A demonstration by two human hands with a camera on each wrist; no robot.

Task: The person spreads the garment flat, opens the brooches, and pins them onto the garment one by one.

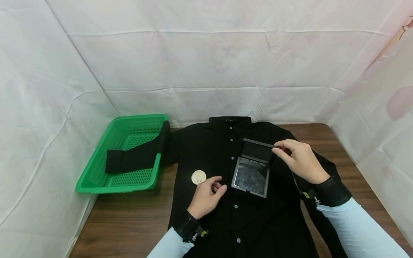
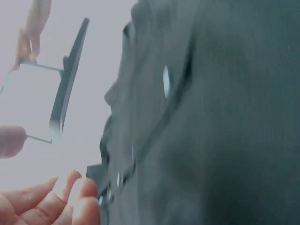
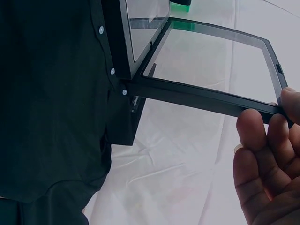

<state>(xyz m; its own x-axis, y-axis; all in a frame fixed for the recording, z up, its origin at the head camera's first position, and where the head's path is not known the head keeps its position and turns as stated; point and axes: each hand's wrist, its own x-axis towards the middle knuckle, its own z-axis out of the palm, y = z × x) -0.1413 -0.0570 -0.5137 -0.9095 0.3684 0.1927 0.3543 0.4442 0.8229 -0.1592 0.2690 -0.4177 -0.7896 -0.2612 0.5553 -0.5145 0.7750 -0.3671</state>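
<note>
My right hand (image 1: pixel 299 159) pinches the corner of the raised clear-windowed lid (image 3: pixel 211 58) of a black hinged case (image 1: pixel 250 176). The lid stands open at the back of the case, whose shiny, grey-rimmed base appears over the middle of a black button-up shirt (image 1: pixel 209 147). In the left wrist view, pale background shows between the case and the shirt. With its fingers loosely bent and holding nothing, my left hand (image 1: pixel 206 197) hovers to the left of the case. Just beyond its knuckles is a round cream disc (image 1: pixel 198 177) on the shirt.
A green plastic basket (image 1: pixel 96 163) stands to the left, with one black shirt sleeve (image 1: pixel 132 161) draped into it. Brown wooden tabletop (image 1: pixel 129 218) shows around the shirt. White cloth walls (image 1: pixel 206 61) enclose the back and sides.
</note>
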